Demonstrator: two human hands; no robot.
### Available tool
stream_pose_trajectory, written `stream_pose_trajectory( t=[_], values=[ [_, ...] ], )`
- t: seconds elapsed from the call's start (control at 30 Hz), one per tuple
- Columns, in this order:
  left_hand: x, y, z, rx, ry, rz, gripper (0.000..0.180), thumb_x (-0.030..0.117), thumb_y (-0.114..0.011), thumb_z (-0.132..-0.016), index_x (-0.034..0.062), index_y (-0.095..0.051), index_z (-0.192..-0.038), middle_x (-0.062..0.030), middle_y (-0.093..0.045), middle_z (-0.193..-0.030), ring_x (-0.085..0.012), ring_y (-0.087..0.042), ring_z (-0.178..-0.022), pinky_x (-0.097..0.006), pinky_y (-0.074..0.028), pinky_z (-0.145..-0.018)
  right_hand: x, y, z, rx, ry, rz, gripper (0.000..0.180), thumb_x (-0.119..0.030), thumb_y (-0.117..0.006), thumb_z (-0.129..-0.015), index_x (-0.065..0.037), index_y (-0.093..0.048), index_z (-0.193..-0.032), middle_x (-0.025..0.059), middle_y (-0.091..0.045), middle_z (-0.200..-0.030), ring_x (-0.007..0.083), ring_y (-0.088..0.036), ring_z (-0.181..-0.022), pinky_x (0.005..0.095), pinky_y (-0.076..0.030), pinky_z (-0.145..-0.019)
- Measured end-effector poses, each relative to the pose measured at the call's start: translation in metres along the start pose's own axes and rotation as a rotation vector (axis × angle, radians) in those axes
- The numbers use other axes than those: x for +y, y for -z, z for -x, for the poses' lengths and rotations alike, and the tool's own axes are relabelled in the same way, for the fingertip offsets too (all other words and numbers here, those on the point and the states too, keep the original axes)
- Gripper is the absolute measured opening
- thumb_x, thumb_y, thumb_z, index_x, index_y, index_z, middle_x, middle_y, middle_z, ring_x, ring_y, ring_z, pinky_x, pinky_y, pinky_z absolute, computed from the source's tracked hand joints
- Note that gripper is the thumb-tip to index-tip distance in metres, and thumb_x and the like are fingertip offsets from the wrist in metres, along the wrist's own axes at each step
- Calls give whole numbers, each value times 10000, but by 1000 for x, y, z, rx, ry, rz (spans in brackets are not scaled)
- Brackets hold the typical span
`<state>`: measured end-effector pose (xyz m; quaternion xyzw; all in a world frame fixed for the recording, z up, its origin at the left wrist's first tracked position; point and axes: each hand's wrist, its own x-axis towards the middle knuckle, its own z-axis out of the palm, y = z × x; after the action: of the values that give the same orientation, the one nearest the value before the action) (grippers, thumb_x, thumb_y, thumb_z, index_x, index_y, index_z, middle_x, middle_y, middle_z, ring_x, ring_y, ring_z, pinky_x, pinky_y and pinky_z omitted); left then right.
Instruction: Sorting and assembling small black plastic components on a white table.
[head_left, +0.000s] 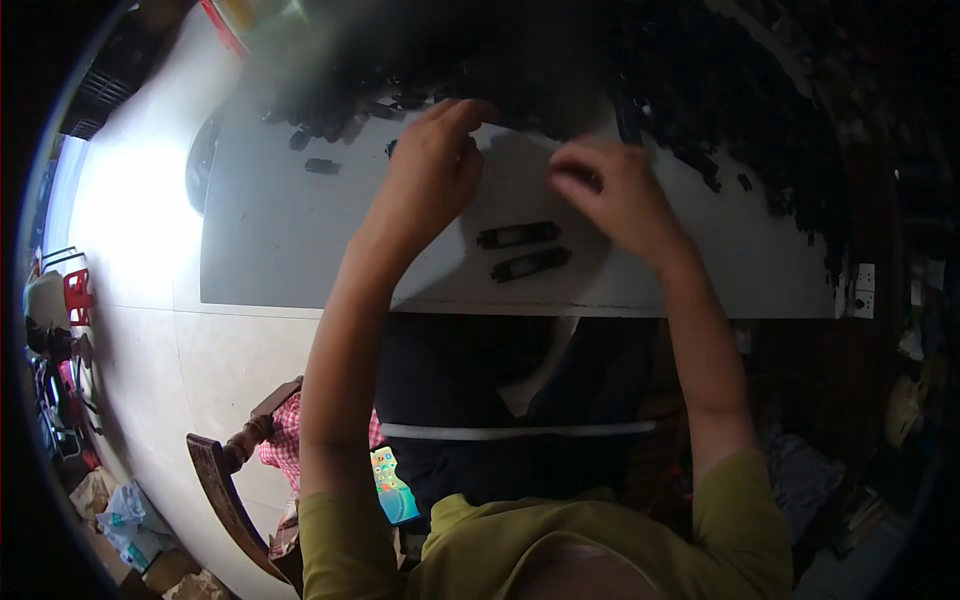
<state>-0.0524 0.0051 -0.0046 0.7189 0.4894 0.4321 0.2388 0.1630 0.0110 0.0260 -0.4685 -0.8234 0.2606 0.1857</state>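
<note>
Both my arms reach over the white table, with the hands held apart. My left hand (435,155) is at the near edge of a dark heap, its fingers curled in; whatever they may hold is hidden. To its right, my right hand (622,192) has thumb and fingers bent together in a slightly blurred pinch, and I cannot make out anything in it. Below and between the hands lie two narrow black pieces with pale middles, an upper piece (518,235) and a lower piece (531,265), nearly parallel and slightly apart.
A large heap of small black pieces (690,110) covers the table's far side. One loose piece (323,166) lies left of my left hand. The table's near edge (600,311) runs before my lap. A lit phone (394,487) and a wooden chair arm (222,470) are at lower left.
</note>
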Motion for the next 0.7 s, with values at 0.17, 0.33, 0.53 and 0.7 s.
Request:
stream_pose_trajectory(
  t=[0.17,0.33,0.53,0.7],
  values=[
    [2,6,-7,92,71,-128,219,-41,-553,-783,1,-629,-985,-135,-604,-999,-332,-604,-874,-400,-507,-744,17,-7,-20,296,-35,100,78,-77,-677,-850,-34,-619,-880,92,-640,-856,228,-647,-764,343,-529,-671],
    [2,-10,-21,100,-111,-544,123,-20,-572,-761,30,-619,-863,-104,-571,-1029,-299,-556,-985,-401,-524,-771,29,-15,-19,348,-24,196,114,-53,-693,-816,-19,-620,-896,104,-646,-856,241,-654,-781,355,-530,-681],
    [11,-12,-12,-70,-81,-610,78,36,-651,-784,56,-621,-853,-77,-581,-1010,-276,-567,-998,-378,-498,-809,29,1,1,228,-142,34,73,-56,-678,-820,-14,-647,-871,104,-645,-852,224,-652,-771,341,-521,-681],
    [22,-10,8,-135,-114,-354,66,19,-627,-752,51,-614,-808,-82,-617,-846,-293,-572,-888,-389,-482,-773,6,4,-2,138,19,-42,62,-85,-682,-834,-35,-659,-863,53,-619,-852,195,-629,-735,327,-511,-662]
  ],
)
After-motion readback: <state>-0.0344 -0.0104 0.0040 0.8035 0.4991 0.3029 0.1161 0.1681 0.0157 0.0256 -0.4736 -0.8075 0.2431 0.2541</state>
